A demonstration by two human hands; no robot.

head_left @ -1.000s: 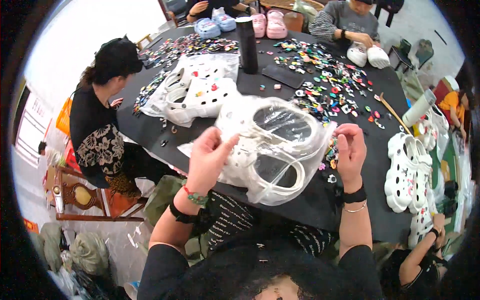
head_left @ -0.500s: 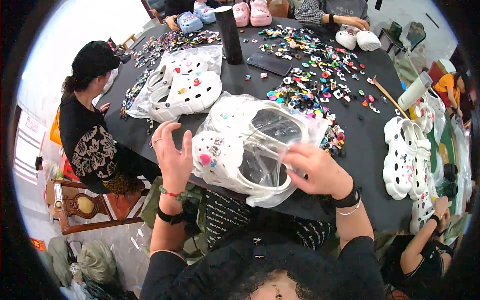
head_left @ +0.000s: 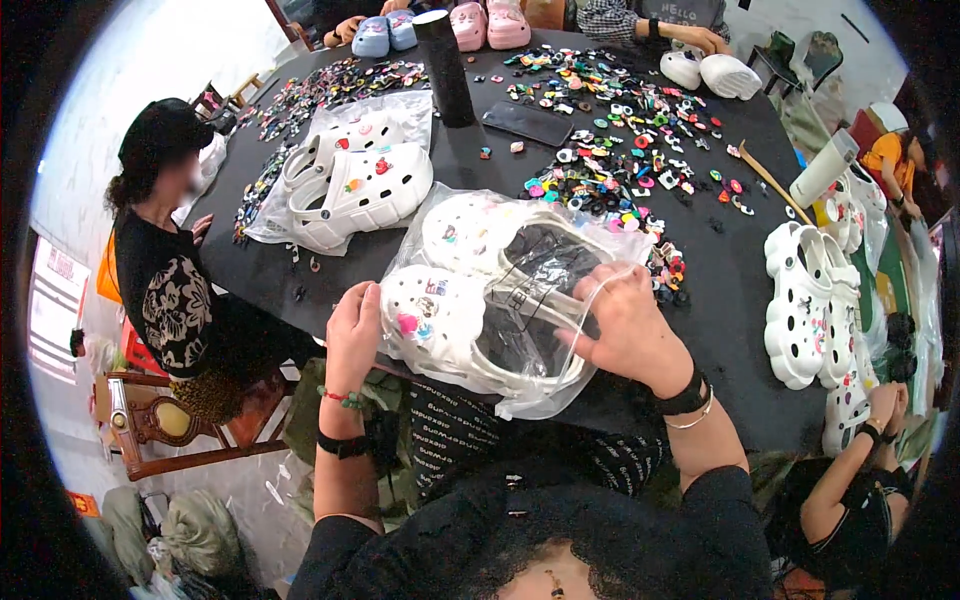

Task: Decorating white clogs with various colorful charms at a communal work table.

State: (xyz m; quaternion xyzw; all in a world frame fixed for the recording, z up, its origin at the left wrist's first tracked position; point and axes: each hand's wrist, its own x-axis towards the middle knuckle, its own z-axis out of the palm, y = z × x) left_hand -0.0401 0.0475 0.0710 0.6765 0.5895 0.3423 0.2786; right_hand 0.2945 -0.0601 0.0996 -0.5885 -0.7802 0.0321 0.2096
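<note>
Fingers of the left hand (head_left: 355, 330) clasp the toe of a white clog (head_left: 440, 325) inside a clear plastic bag (head_left: 520, 300) at frame centre; the right hand (head_left: 625, 325) pinches the bag's opening. Colourful charms (head_left: 620, 130) litter the black table (head_left: 730, 300) above.

The left hand (head_left: 355, 330) covers the near end of the clear plastic bag (head_left: 520, 290), so its fingertips and grip there are hidden. The right hand (head_left: 625, 325) hides the bag's mouth beneath its palm. Glare on the film blurs the far clog (head_left: 470, 230) inside. Beyond the right hand, the scattered charms (head_left: 620, 110) are too small to identify singly. The pink clogs (head_left: 490, 20) are cut off by the top edge.
</note>
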